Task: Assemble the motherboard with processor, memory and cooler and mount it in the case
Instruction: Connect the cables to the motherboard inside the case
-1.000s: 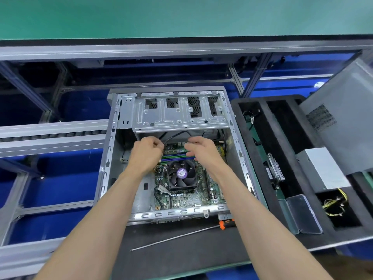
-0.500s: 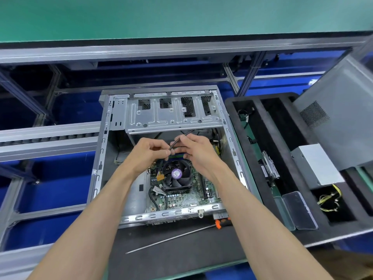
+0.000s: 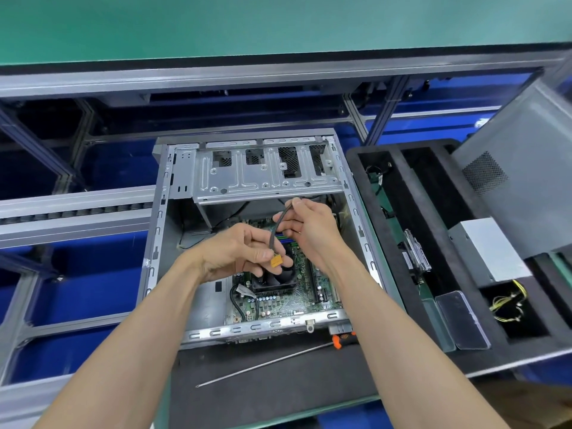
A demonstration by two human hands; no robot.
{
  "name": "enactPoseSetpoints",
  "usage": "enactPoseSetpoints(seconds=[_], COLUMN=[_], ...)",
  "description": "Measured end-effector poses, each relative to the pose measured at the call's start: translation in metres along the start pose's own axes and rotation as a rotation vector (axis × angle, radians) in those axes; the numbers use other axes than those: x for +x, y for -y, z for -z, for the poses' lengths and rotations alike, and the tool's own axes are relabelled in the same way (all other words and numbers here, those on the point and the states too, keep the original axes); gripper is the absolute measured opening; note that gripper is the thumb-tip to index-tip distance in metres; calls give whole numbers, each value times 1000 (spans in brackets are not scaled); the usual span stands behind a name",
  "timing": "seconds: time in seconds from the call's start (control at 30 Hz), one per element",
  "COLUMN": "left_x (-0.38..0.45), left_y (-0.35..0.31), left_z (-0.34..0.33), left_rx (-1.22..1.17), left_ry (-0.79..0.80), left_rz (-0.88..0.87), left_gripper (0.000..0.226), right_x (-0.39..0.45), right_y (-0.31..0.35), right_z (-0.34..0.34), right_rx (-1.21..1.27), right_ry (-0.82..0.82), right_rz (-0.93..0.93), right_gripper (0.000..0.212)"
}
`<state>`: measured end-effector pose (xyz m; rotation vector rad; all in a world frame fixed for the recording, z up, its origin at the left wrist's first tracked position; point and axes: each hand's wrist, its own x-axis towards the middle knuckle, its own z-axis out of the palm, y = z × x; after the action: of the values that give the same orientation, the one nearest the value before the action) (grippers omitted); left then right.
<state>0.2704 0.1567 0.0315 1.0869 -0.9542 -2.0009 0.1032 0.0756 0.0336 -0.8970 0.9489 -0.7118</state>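
The green motherboard (image 3: 288, 300), black cooler (image 3: 274, 281) on it, lay flat inside the open grey case (image 3: 161, 243).

The hands (image 3: 272, 243) hide most of the cooler (image 3: 275, 280) — the side panel (image 3: 523, 187) runs off frame.

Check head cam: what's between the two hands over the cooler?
A dark cable spans them in the head view: right hand pinches its upper part, left hand holds its orange connector above the cooler.

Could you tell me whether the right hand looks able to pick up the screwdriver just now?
Probably not yet: the right hand is pinching the black cable, though the screwdriver lies uncovered before the case.
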Motion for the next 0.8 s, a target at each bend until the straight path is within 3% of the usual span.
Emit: enactPoseSetpoints(seconds=[0.1,0.2,0.33,0.5,0.8], left_x=[5,13,25,38,45], left_y=[1,0,-2,-9,-11], left_z=[-2,-6,-9,-10,-12], left_rx=[-89,-143,-237,-373,-467], left_ry=[-30,-168,-299,-345,-401], left_rz=[-20,-82,-117,-141,-136], left_gripper=[30,13,17,8,17], right_x=[-1,-4,-11,-12,-11], right_y=[1,-1,-7,-1,4], right_z=[2,8,5,5,6], right_rx=[-16,-214,-482,-357,-117], right_ry=[-46,-118,-175,-158,-52], right_rz=[-5,-29,41,26,52], right_gripper=[24,27,28,20,12])
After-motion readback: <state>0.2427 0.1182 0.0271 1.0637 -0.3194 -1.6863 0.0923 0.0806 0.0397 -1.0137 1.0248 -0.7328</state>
